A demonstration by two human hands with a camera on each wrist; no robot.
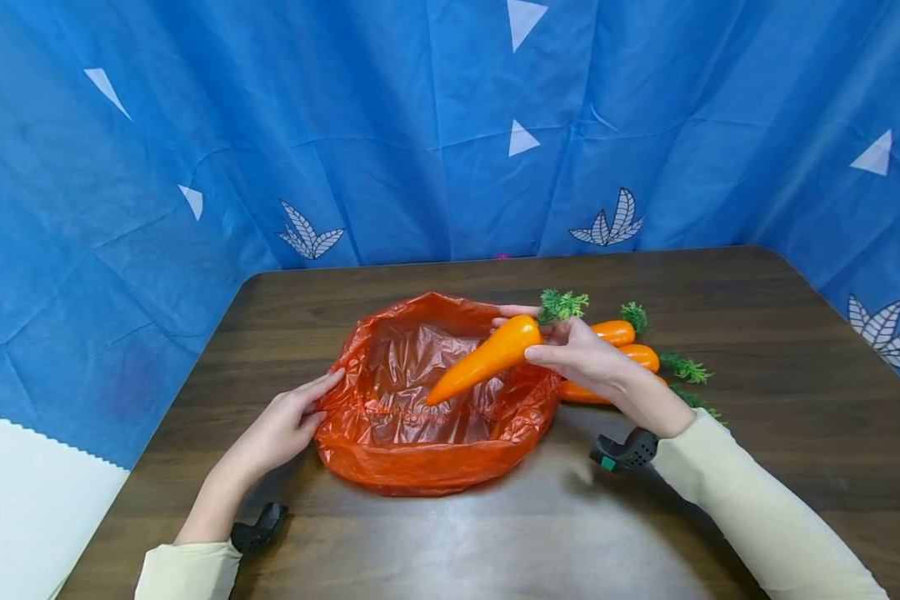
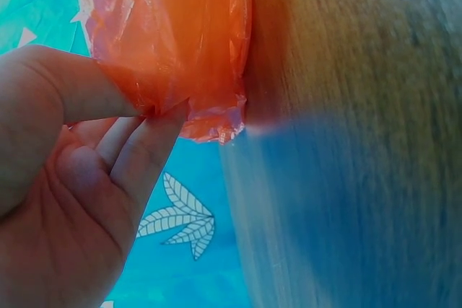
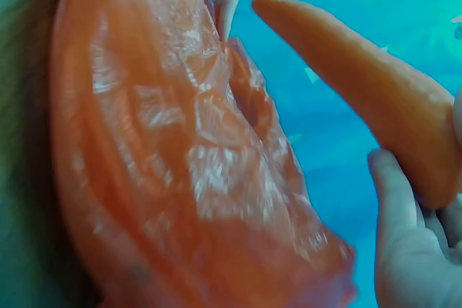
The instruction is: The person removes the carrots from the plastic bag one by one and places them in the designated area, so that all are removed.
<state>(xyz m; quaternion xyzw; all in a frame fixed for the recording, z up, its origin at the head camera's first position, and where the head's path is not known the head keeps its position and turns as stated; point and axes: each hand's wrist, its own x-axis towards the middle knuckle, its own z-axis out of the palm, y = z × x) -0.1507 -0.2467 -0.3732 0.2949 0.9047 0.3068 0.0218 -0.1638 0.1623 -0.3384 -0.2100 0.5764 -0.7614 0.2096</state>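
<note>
A red plastic bag (image 1: 435, 468) stands with its mouth spread wide on the table. My left hand (image 1: 281, 429) pinches the bag's left rim between thumb and fingers, as the left wrist view shows. Over the bag's opening, my right hand (image 1: 585, 358) grips an orange carrot (image 1: 487, 360) by its thick end. Its green leafy top sticks up past the fingers, and the tip points down and left. In the right wrist view the carrot (image 3: 361, 77) is apart from the bag (image 3: 159, 178). Part of the bag's right rim is hidden behind the right hand.
Three more carrots (image 1: 613, 332) with leafy tops lie right of the bag, partly covered by the right hand and forearm. The dark wooden table (image 1: 780, 358) ends at a blue curtain (image 1: 390, 150) behind. White cloth (image 1: 30, 500) hangs at the lower left.
</note>
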